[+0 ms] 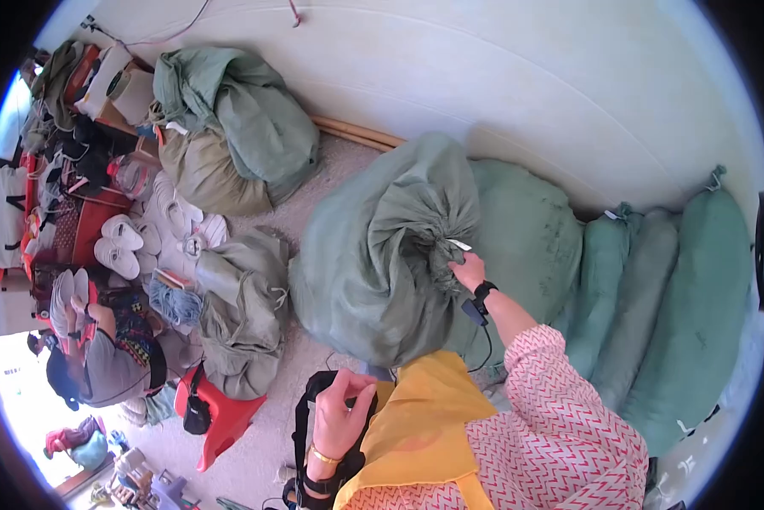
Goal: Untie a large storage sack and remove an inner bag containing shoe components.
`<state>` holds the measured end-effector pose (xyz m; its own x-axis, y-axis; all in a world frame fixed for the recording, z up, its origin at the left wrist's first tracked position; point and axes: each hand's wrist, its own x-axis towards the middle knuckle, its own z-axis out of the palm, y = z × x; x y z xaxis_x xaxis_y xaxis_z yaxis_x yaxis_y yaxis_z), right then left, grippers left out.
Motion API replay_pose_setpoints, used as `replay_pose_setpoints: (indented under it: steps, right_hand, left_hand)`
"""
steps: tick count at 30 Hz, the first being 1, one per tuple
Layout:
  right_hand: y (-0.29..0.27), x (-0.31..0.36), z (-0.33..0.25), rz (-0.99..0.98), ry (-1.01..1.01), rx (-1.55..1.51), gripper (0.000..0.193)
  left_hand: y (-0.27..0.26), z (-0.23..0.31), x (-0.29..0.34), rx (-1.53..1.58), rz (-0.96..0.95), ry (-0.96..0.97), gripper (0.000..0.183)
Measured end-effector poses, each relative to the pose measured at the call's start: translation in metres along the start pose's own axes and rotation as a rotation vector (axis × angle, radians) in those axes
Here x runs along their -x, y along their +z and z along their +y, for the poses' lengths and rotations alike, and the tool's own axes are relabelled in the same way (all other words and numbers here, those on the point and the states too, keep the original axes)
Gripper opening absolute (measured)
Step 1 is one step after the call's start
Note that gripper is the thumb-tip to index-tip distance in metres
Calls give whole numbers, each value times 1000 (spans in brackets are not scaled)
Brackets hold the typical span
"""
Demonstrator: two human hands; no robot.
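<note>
The big green sack (382, 255) stands on the floor right in front of the person, its mouth bunched and tied into a gathered neck (440, 234) near the top, and everything else is best placed from it. The right hand (469, 270) is closed on that neck, fingers pinched at the knot where a small white tag (460, 245) pokes out; the left hand (341, 415) is well below the sack, near the person's chest, curled shut around a black strap (301, 425). To me this looks like the opening stage: the tie is being worked at and the mouth is not yet loose. Loosening it would likely want both hands at the neck. Beyond the sack's right side more filled green sacks (654, 297) lean along the wall; to its left lie slack sacks (242, 310) and white slippers (123, 242), where another person (110, 357) sits.
</note>
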<state>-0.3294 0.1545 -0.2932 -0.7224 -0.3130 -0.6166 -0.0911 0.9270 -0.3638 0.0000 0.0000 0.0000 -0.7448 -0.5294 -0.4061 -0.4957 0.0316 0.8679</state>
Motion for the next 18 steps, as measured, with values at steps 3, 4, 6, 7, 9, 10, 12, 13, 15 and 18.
replay_pose_setpoints:
  steps: [3, 4, 6, 7, 9, 10, 12, 13, 15, 18]
  right_hand:
    - [-15, 21, 21, 118, -112, -274, 44]
    - [-21, 17, 31, 117, -126, -492, 40]
    - [-35, 17, 21, 98, -170, -827, 35]
    - [-41, 23, 21, 119, -170, -830, 35]
    - [-56, 35, 16, 233, -181, -966, 38]
    - [-63, 42, 11, 254, -186, -970, 38]
    - [-76, 63, -2, 258, -226, -723, 40]
    - [-81, 78, -18, 280, -229, -725, 40]
    - [-76, 124, -59, 308, -207, -415, 48]
    - [-59, 168, -79, 356, -292, -430, 40]
  left_hand:
    - [9, 1, -7, -43, -40, -6, 13]
    - [8, 0, -14, -23, -49, 21, 13]
    - [0, -3, -29, -13, -55, 66, 13]
    - [-1, -2, -31, -34, -80, 81, 14]
    - [-3, -4, -35, -55, -115, 116, 14]
    - [-3, -9, -37, -44, -133, 129, 15]
    - [-3, -15, -43, -33, -164, 161, 16]
    - [-3, -15, -47, -23, -183, 173, 16]
    - [-4, -20, -53, -12, -209, 191, 16]
    - [-5, -28, -65, -13, -234, 235, 16]
